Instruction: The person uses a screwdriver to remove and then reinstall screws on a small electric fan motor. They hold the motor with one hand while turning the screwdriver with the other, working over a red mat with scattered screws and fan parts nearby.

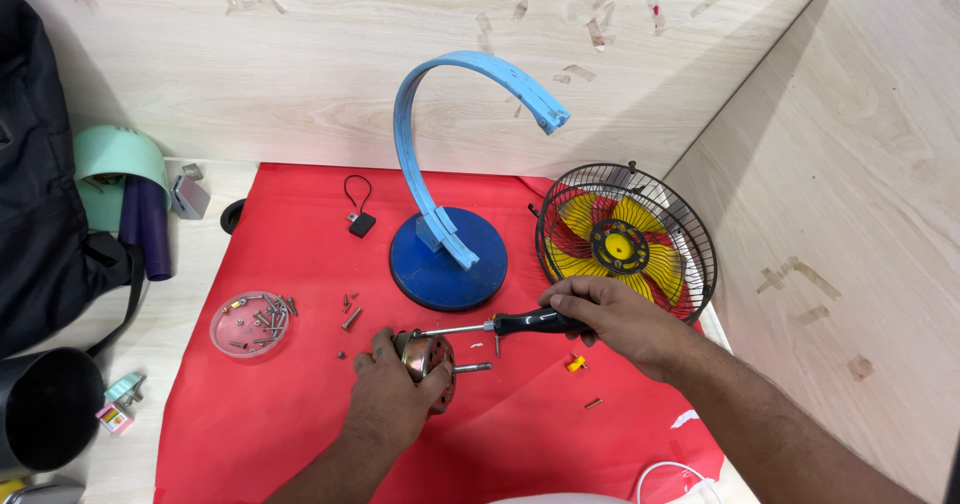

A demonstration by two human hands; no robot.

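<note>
My left hand grips a small round metal fan motor on the red mat, its shaft pointing right. My right hand holds a black-handled screwdriver whose metal tip reaches left onto the top of the motor. Behind the motor stands a blue round base with a curved blue arm. A black wire fan cage with yellow blades leans at the right, just beyond my right hand.
A clear round dish of screws sits at the mat's left, with loose screws beside it. A small yellow part lies near my right wrist. A black bag, black cup and mint-green roll crowd the left.
</note>
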